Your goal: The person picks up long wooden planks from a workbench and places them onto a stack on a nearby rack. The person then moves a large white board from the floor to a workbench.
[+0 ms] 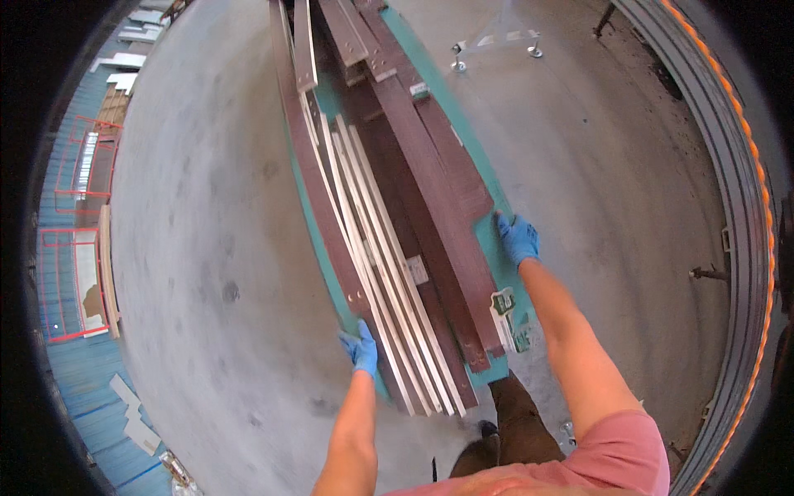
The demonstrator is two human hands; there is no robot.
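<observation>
A long green tabletop [490, 242] runs away from me, loaded with dark brown boards [438, 198] laid lengthwise. Several thin pale strips [389, 285] lie among them toward the left side. My left hand [361, 350], in a blue glove, closes on the table's near left edge beside the strips. Further up the opposite side, my right hand [519, 240], also gloved in blue, grips the right edge by the brown board's corner. Neither hand's fingertips show fully. A green and white label [503, 314] sits at the near right corner.
Concrete floor [215, 223] spreads around the table. A stand on casters [499, 40] is ahead to the right. Along the right runs a dark ribbed wall with an orange cord [757, 178]. Red-framed racks [73, 285] and white pieces [136, 417] line the far left.
</observation>
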